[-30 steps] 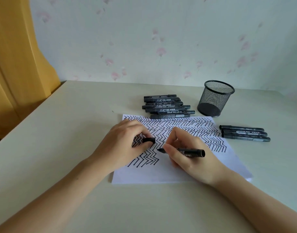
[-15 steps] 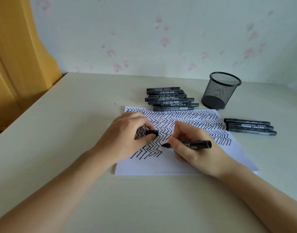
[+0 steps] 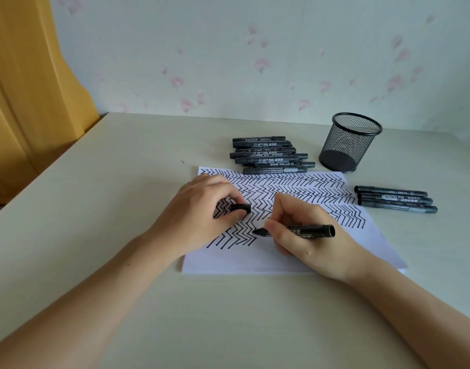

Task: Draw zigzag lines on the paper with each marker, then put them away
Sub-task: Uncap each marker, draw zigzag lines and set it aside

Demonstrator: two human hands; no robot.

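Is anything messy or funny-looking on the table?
Nothing is spilled or broken. The mesh pen cup stands empty while the markers lie on the table, a pile behind the paper and three to its right. The paper lies a little crooked.

"700" reads on marker barrels in the pile (image 3: 268, 155); other print illegible.

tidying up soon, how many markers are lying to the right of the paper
3, capped, lying side by side: far marker, middle marker, near marker, right of the paper.
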